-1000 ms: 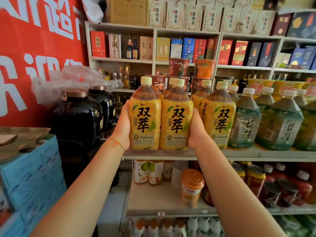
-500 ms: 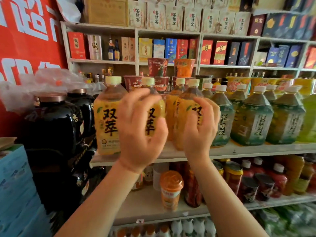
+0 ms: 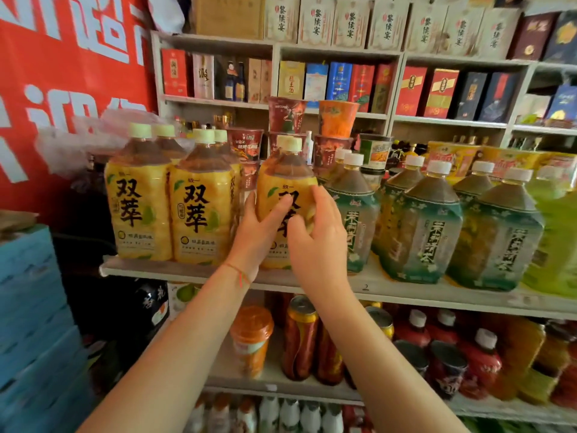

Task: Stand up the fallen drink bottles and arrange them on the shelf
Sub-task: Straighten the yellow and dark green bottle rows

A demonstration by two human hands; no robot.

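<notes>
a person's two bare hands close around a yellow-labelled tea bottle (image 3: 285, 195) standing upright on the front edge of a white shop shelf (image 3: 406, 292). the left hand (image 3: 256, 232), a thin red string bracelet (image 3: 239, 271) at its wrist, wraps the bottle's left side with the thumb laid across the label; the right hand (image 3: 315, 235) curls its fingers over the front and right side of the same bottle. both hands grip it, and its base rests on the shelf board.

to the left, apart from the held bottle by a narrow gap, two more yellow-labelled bottles (image 3: 170, 207) stand upright side by side at the shelf's front, with further pale-green caps (image 3: 164, 131) showing just behind them. just right of the held bottle stands a row of green-labelled tea bottles (image 3: 424, 226) with white caps, all upright, the nearest touching or almost touching the right hand's fingers.

behind the bottles sit stacked instant noodle cups (image 3: 287, 115). higher shelves hold boxed liquor (image 3: 340, 81). on the shelf below stand an orange-lidded cup (image 3: 251, 339), tall cans (image 3: 301, 335) and red bottles (image 3: 480, 360). a red banner with white characters (image 3: 62, 73) hangs at left, above blue cartons (image 3: 34, 323) and a dark ceramic jar (image 3: 150, 307).
</notes>
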